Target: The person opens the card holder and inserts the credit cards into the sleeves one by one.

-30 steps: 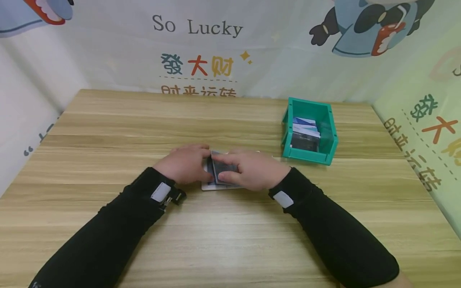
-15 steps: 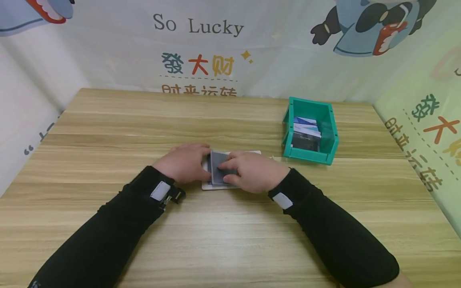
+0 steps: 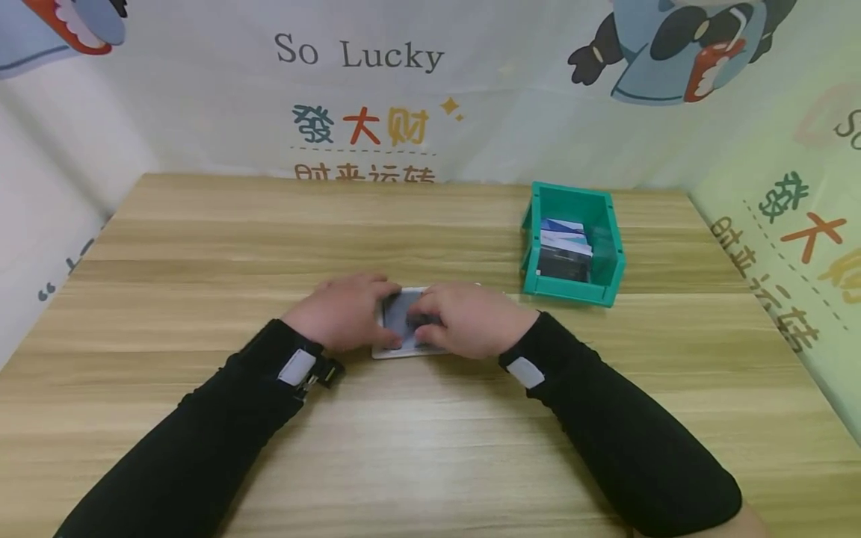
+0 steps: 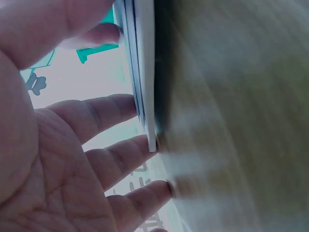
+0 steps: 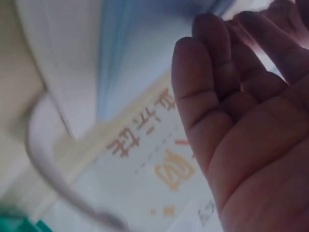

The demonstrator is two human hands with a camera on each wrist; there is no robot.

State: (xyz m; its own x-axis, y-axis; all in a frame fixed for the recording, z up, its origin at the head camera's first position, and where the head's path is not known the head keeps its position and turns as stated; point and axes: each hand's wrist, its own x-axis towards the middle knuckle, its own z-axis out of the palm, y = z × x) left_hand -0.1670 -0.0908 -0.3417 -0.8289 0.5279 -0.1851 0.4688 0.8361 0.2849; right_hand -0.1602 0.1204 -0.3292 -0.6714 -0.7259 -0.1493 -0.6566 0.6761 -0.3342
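In the head view a flat stack lies mid-table: a grey-blue panel (image 3: 398, 314) over a slightly larger white plate (image 3: 386, 354). The left wrist view shows its layered edge (image 4: 145, 63), thin dark layers against the thicker white one. My left hand (image 3: 343, 310) grips the stack's left end, thumb at the near corner and fingers at the far one. My right hand (image 3: 474, 321) covers the right part, its thumb and fingertips on the panel with a dark patch between them. In the right wrist view its fingers (image 5: 193, 82) are extended, and a white curved band (image 5: 43, 145) hangs near the stack.
A green bin (image 3: 608, 280) stands back right, holding several flat blue, white and dark items (image 3: 565, 250). The wooden table (image 3: 430, 441) meets a printed cloth (image 3: 370, 90) behind and at both sides.
The grey-blue panel has shifted left over the white plate, into the left hand. The right fingertips have drawn back a little from the panel's left side. The head view has tilted slightly.
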